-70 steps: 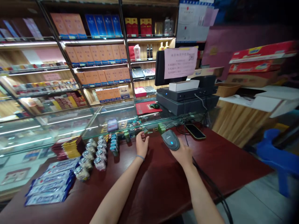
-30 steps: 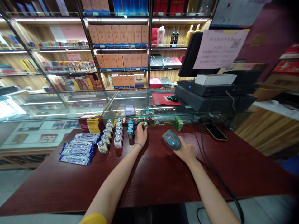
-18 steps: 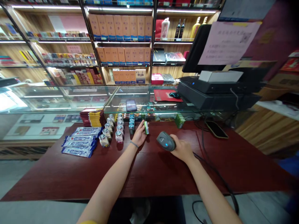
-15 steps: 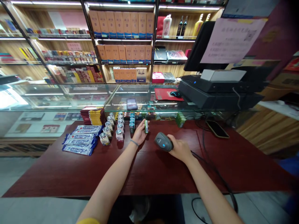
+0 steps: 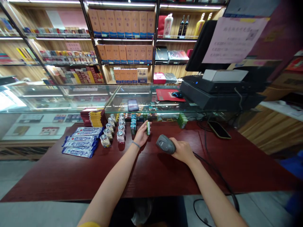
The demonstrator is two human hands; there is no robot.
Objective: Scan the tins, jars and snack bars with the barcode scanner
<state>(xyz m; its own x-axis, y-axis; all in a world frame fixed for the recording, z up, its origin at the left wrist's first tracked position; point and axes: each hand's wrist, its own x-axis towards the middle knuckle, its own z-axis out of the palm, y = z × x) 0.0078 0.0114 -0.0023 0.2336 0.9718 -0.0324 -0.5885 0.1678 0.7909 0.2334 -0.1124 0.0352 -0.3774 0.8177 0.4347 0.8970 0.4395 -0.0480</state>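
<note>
My left hand [image 5: 141, 135] is closed around a small green-and-white box [image 5: 148, 128], its pale side turned toward the right. My right hand [image 5: 182, 150] grips a dark grey barcode scanner [image 5: 165, 144], whose head points left toward the box, with a gap between them. Just left of my left hand stands a row of small blue-green packs [image 5: 133, 124]. Beyond those come two rows of small lidded jars [image 5: 120, 136]. Several green boxes [image 5: 182, 120] stand together near the glass, to the right. Print on the held box is too small to read.
Blue-and-white packets [image 5: 80, 142] lie on the brown table [image 5: 113, 176] at left, near stacked red and yellow packets [image 5: 93, 117]. A phone [image 5: 220, 130] lies at right. The scanner's cable [image 5: 213, 168] runs off the front edge. Behind stand a glass case [image 5: 90, 99] and a monitor [image 5: 201, 47].
The blue light on top of the scanner no longer shows. Both hands keep nearly the same places, still holding the box and the scanner; the view has shifted slightly.
</note>
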